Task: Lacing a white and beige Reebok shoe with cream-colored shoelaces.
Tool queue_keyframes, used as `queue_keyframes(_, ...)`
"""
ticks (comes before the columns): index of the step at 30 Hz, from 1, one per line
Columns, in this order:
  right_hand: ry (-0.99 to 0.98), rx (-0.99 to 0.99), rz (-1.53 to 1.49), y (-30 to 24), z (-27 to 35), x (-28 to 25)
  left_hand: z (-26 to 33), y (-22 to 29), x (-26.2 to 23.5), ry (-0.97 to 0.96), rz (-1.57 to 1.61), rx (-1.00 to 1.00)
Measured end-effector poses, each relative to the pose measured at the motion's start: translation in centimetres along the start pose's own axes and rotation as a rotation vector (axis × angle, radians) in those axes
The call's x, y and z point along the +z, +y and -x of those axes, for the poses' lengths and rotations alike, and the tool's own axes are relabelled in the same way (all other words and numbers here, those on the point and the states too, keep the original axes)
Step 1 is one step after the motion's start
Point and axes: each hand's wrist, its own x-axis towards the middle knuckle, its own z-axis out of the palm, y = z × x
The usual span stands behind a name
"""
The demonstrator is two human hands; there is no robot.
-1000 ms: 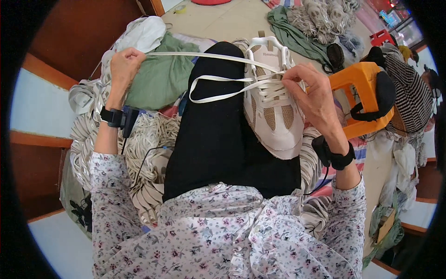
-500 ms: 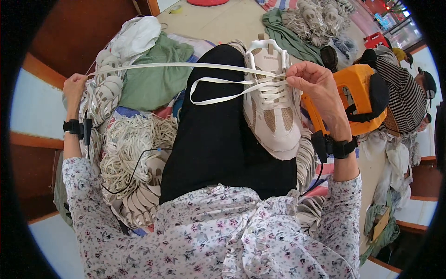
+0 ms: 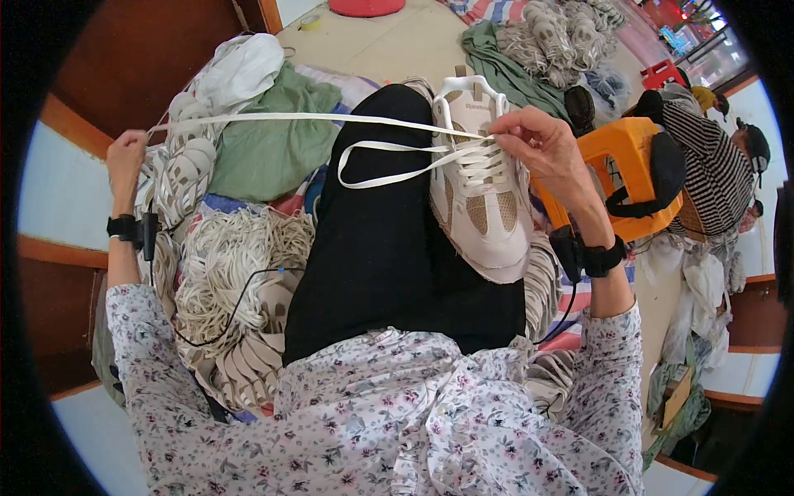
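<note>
A white and beige sneaker [image 3: 486, 227] rests on my lap, its toe toward me, with flat white lace through several of its eyelets. One long length of the shoelace [image 3: 331, 116] stretches tight from the shoe out to the far left. There my left hand [image 3: 126, 169] is closed round its end. Beside the shoe's upper eyelets my right hand [image 3: 542, 149] pinches the lace between thumb and fingertips. A slack loop of lace hangs over the black cloth [image 3: 364, 248] on my legs, left of the shoe.
Left of my legs lies a heap of white laces [image 3: 240, 256] with beige shoe pieces around it. A green cloth [image 3: 273, 140] is beyond. An orange plastic stool [image 3: 616, 169] stands at my right, near a person in a striped top [image 3: 715, 165]. More laced shoe parts [image 3: 554, 37] lie farther off.
My right hand has shifted slightly left across the shoe's eyelets. My left hand has edged a little farther left, and the lace stays stretched between them.
</note>
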Motion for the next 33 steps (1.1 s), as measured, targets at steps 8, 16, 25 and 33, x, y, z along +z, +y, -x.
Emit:
queue_keyframes(8,0.036,-0.028,0.163,-0.2,0.1,-0.2,14.9,31.7,5.4,-0.833,0.697,0.188)
queue_keyframes(16,0.009,0.092,-0.034,-1.9,0.2,0.5,17.3,34.8,8.9,-0.844,0.553,0.475)
queue_keyframes(25,0.252,0.321,-0.944,0.6,0.3,-5.1,13.1,34.2,8.1,-1.090,0.747,0.273)
queue_keyframes(33,0.302,0.320,-1.184,6.5,3.2,-22.3,13.4,35.4,9.4,-0.979,0.696,0.748)
